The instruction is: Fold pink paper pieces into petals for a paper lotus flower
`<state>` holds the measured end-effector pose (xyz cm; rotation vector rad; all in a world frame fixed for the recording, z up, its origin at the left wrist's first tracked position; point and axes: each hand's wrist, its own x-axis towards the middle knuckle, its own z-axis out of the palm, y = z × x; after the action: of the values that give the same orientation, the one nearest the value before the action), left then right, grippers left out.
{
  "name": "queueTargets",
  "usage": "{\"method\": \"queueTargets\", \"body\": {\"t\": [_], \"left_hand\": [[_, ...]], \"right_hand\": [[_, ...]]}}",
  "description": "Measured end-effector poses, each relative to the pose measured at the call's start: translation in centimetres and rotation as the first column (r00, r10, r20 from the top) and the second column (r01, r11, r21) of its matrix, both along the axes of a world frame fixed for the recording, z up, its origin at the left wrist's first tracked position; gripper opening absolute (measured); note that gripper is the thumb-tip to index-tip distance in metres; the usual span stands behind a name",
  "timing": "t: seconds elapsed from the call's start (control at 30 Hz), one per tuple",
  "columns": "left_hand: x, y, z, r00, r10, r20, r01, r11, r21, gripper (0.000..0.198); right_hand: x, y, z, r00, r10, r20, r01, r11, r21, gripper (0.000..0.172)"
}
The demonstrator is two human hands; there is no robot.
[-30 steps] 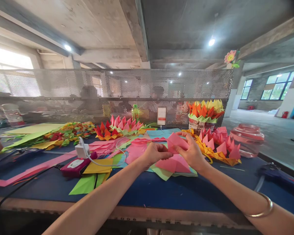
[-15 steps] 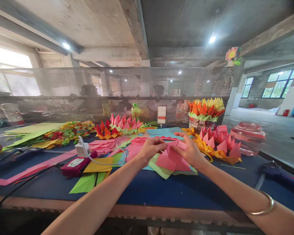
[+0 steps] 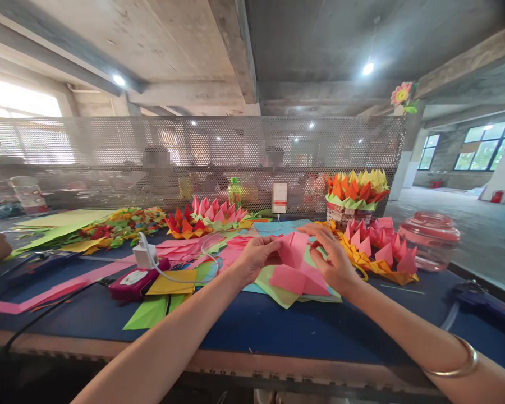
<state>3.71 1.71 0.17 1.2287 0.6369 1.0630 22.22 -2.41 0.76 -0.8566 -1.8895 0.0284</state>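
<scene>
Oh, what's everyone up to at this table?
At a blue table, a person's left hand pinches a piece of pink paper by its left side. The right hand is open beside it; whether it touches the paper is hard to tell. Below lie coloured sheets. To the right are a pink and yellow paper flower and a see-through jar.

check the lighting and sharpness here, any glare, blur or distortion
In the head view, glare whites out the left window and haloes the hanging bulb; same view, two heads behind the mesh are pixelated; same head view, the held pink paper and left hand read fairly clearly.
</scene>
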Motion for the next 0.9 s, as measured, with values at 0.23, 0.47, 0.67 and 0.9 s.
{"method": "queueTargets", "body": {"t": [0.23, 0.47, 0.67, 0.9], "left_hand": [[-0.19, 0.12, -0.02, 0.999, -0.021, 0.031, 0.022, 1.000, -0.018, 0.025], [-0.04, 0.13, -0.29, 0.999, -0.016, 0.032, 0.015, 1.000, 0.015, 0.028], [0.09, -0.05, -0.10, 0.999, 0.039, -0.006, -0.039, 0.998, 0.057, 0.030], [0.12, -0.16, -0.08, 0.999, 0.040, -0.016, -0.039, 0.995, 0.091, 0.029]], "right_hand": [[0.04, -0.17, 0.14, 0.973, -0.035, 0.229, -0.003, 0.987, 0.162, 0.036], [0.08, 0.36, 0.06, 0.965, -0.031, 0.260, -0.012, 0.987, 0.160, 0.016], [0.07, 0.53, -0.01, 0.972, -0.025, 0.232, -0.007, 0.991, 0.137, 0.009], [-0.04, 0.29, -0.04, 0.976, -0.038, 0.217, 0.015, 0.995, 0.104, 0.008]]}}
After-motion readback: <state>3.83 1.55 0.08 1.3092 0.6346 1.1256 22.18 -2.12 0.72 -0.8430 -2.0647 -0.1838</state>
